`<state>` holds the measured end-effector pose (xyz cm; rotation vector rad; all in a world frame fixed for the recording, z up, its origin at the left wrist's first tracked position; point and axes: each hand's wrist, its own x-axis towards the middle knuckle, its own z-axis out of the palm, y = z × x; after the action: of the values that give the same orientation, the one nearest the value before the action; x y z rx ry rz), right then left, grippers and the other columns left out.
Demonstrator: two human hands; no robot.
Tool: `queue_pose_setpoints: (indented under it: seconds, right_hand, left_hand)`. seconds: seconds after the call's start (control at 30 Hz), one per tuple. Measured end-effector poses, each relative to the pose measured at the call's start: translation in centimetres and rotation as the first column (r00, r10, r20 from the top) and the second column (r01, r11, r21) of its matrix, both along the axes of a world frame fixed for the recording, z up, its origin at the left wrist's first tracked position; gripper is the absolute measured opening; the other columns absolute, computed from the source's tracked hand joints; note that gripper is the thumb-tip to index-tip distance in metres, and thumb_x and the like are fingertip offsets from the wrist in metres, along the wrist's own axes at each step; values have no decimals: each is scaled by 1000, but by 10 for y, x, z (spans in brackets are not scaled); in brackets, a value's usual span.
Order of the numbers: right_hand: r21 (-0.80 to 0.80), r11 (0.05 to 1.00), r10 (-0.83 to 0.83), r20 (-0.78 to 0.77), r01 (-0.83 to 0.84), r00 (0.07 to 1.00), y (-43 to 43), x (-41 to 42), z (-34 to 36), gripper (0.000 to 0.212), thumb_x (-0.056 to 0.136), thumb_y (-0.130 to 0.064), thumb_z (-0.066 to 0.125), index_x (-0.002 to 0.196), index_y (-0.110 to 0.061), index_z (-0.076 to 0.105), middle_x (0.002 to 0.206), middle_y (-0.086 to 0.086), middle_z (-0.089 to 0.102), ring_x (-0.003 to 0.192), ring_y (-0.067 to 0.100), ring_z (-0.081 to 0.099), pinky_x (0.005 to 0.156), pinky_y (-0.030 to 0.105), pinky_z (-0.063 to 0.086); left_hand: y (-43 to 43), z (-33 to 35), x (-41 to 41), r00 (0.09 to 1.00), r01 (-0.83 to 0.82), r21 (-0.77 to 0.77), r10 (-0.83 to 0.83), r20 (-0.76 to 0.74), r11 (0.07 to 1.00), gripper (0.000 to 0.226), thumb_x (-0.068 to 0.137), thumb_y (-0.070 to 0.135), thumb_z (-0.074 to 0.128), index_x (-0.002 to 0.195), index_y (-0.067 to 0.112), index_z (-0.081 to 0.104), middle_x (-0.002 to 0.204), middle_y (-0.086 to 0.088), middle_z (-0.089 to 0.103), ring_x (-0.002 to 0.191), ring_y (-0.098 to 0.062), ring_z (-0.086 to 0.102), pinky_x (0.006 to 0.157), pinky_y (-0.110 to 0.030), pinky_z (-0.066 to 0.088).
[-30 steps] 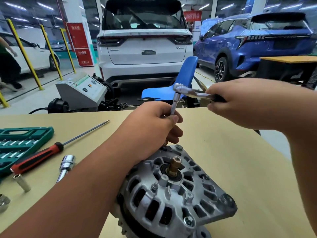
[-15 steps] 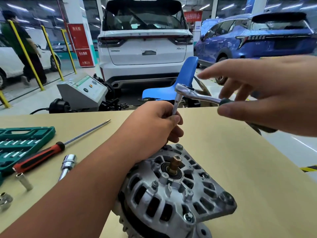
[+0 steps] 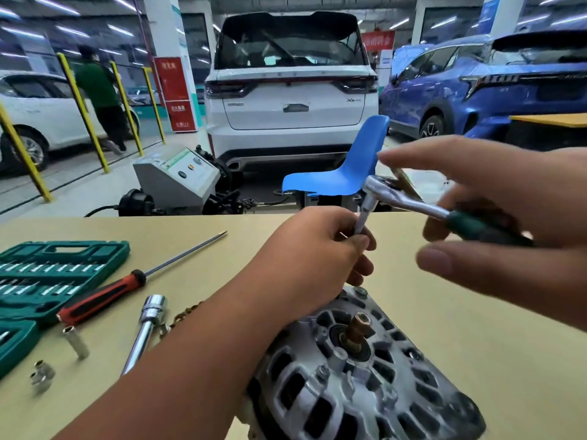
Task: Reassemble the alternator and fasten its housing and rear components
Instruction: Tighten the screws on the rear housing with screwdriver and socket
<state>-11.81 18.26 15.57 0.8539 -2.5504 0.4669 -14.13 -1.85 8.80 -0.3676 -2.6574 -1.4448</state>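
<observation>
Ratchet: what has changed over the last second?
The right hand has loosened its grip on the ratchet; its fingers are now spread open around the handle. The left hand still pinches the extension under the ratchet head, and the alternator has not moved.

Not much here reads cleanly. The white car has a small dark badge on the right of its tailgate that starts with "X"; the rest is too fine to make out. The red sign on the pillar carries white Chinese characters in three groups, all blurred. The red banner further back also has Chinese characters I cannot read. The grey machine has labels on its sloped panel, too small to read.
</observation>
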Motion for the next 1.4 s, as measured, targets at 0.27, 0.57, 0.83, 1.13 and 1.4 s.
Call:
queue_pose_setpoints:
  seconds: [0.27,0.57,0.83,1.13,1.4]
  right_hand:
    - [41,998,-57,73,55,996,29,-18,-5,55,79,-66,48,133,-76,42,99,-20,74,84,7,70,79,39,61]
    - [317,912,-303,93,261,948,14,-49,-11,58,80,-78,38,136,-64,38,85,-31,50,76,4,53,73,33,47]
    - [-151,965,240,197,-212,951,23,14,14,51,81,-91,54,119,-60,69,94,-9,79,70,8,76,52,38,62]
    - [234,964,-174,193,127,966,3,-26,7,47,81,-68,42,114,-50,70,123,-23,64,111,10,61,98,44,51]
    - [-197,953,283,304,-230,910,18,10,20,46,77,-79,57,103,-47,78,86,-8,79,81,18,78,74,52,62]
  left_hand:
    - [-2,-1,-2,998,-40,76,36,52,996,25,111,15,52,93,18,69,86,-1,81,78,-22,81,80,-49,63]
    - [0,-2,-2,999,0,38,-2,49,999,25,111,17,53,95,25,71,85,3,81,78,-17,80,86,-52,65]
    - [3,-1,0,1000,-2,-9,2,30,1000,26,111,16,53,94,23,71,85,3,81,77,-15,79,88,-52,64]
    - [2,0,0,999,8,6,-8,46,1000,26,112,16,53,94,18,72,86,1,82,82,-21,81,93,-57,63]
    - [3,0,0,1000,-13,-10,13,27,1000,26,112,14,53,96,21,71,85,0,82,81,-21,81,91,-55,63]
